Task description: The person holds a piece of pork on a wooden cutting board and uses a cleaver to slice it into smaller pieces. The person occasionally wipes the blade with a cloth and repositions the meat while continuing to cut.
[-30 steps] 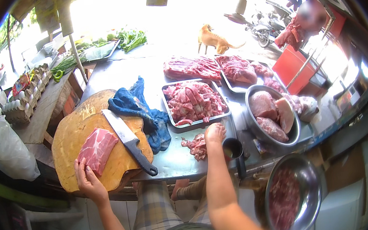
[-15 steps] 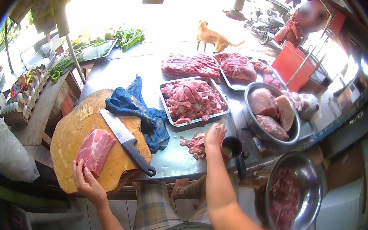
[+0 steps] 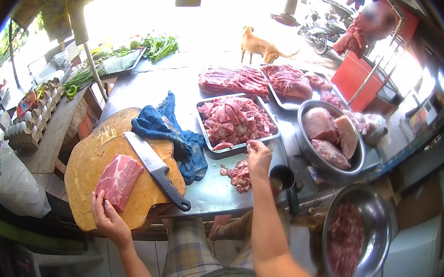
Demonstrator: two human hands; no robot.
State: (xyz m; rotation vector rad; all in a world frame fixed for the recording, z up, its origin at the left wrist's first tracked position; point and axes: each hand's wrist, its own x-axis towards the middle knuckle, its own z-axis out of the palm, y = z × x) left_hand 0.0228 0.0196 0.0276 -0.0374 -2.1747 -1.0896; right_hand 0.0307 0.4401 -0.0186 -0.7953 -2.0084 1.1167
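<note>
My left hand rests its outstretched fingers on the near left edge of a thick pink slab of meat, which lies on a round wooden chopping block. To the slab's right, a large knife with a dark handle lies across the block. My right hand is closed, fingertips pressed together, near the front rim of a metal tray heaped with cut meat strips. What it pinches is too small to make out. A small pile of meat trimmings lies just left of that hand.
A blue cloth is bunched beside the block. Right of my right hand are a dark cup and a metal bowl of large meat pieces. Below the table's edge sits another bowl with meat. Ribs lie farther back.
My right hand has moved slightly up toward the tray's front rim, its fingers turning from a loose fist to a pinch. My left hand stays on the slab. The view has shifted slightly.
</note>
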